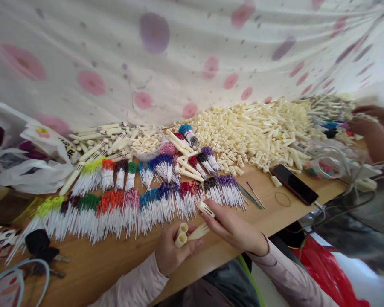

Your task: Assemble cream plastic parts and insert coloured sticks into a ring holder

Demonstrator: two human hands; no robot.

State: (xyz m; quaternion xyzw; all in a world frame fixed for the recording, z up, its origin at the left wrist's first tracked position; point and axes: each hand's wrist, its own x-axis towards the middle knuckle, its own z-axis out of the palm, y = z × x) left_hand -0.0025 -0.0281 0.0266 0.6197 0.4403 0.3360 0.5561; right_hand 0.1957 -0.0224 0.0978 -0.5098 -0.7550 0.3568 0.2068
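Note:
My left hand is closed round several cream plastic pen barrels. Two of them show round open ends, and another slotted barrel points toward my right hand. Between the fingers of my right hand is a short cream slotted pen piece, held just above that barrel. Beyond both hands runs a long row of white pen refills with coloured tips, sorted by colour. Behind it lie bundled refills, such as the purple-tipped bundle and the blue-topped bundle.
A large heap of cream pen parts fills the back. Longer pens lie back left by a white plastic bag. A phone on a cable, tweezers and keys lie on the table. Another person's hands are far right.

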